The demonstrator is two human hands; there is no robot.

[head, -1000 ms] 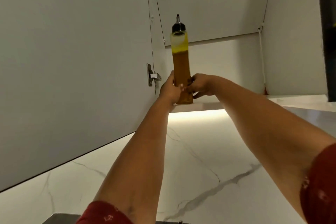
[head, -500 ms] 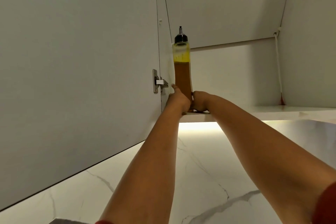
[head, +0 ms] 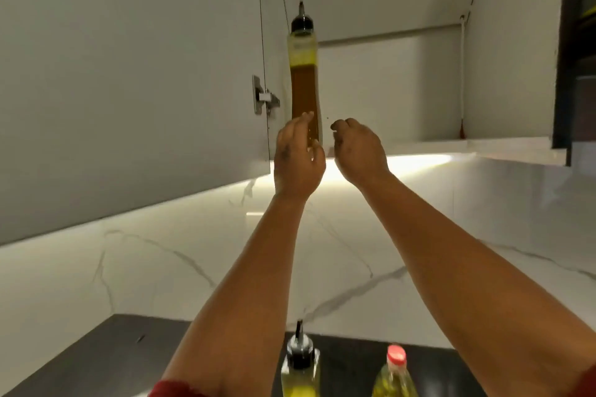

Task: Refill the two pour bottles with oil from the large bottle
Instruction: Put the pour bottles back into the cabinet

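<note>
A tall pour bottle [head: 304, 80] with a black spout, nearly full of amber oil, stands on the cabinet shelf [head: 435, 147] at its left end. My left hand [head: 298, 158] hovers just below and in front of the bottle's base, fingers relaxed and holding nothing. Beside it, my right hand [head: 358, 150] has its fingers loosely curled and is empty too. Down on the dark counter [head: 129, 351] stand a second pour bottle [head: 300, 367] with a black spout and the large oil bottle [head: 395, 377] with a red cap.
The open cabinet door [head: 129, 74] hangs at the left with its metal hinge [head: 263, 100] next to the shelved bottle. A white marble backsplash [head: 161, 267] runs behind the counter. A dark cabinet edge [head: 574, 42] stands at the far right.
Both hands have let go of the tall pour bottle, which now stands alone on the shelf, and have drawn back toward me. The view has tilted down, showing the counter bottles.
</note>
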